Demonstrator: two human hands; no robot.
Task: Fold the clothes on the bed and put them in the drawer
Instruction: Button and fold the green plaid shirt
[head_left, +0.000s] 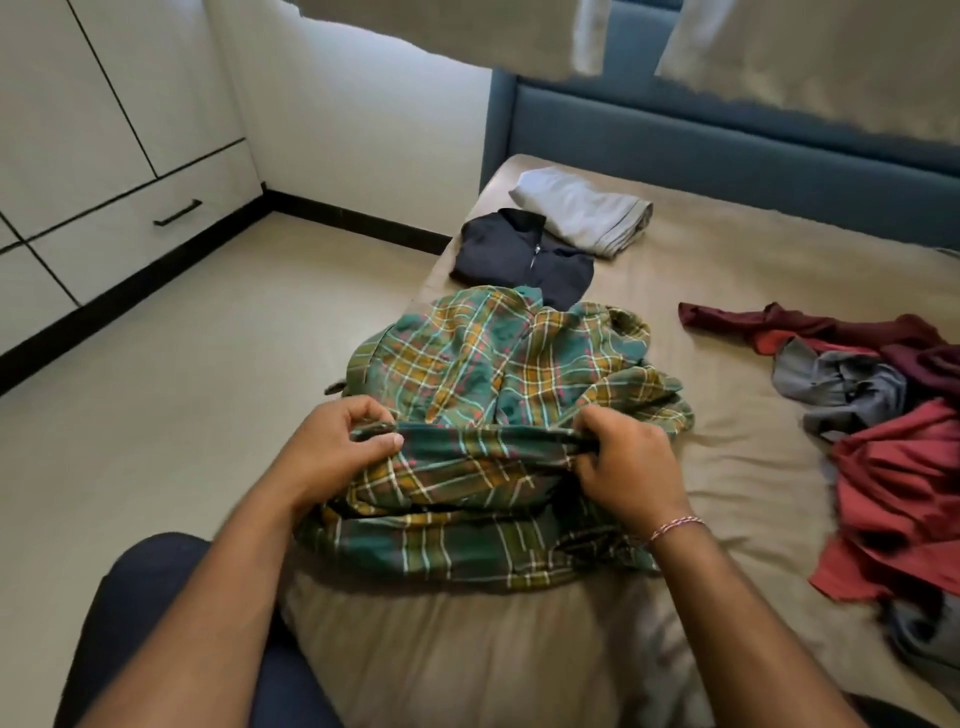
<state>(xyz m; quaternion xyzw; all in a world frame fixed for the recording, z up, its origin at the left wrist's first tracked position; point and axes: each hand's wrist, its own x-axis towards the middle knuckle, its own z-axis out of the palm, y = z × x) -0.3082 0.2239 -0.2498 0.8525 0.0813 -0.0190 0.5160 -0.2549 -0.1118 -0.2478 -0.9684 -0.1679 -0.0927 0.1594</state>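
Green plaid shirt (514, 379) lay rumpled near the bed's (727, 291) left edge, long axis running from the person toward the headboard (727, 140), collar end pointing away. Near hem was bunched into a crosswise ridge. Left hand (337, 447) pinched that ridge at its left end, thumb on the near side, fingers curled over the far side. Right hand (628, 457) gripped the right end likewise, knuckles up, a thread bracelet (675, 527) on the wrist. Both forearms reached forward, roughly parallel. Beyond the shirt: a folded dark jacket (519, 254), then a folded grey garment (582, 213). Unfolded red and grey clothes (883, 415) heaped at right. Drawer (156, 218) shut in the white cabinet at left.
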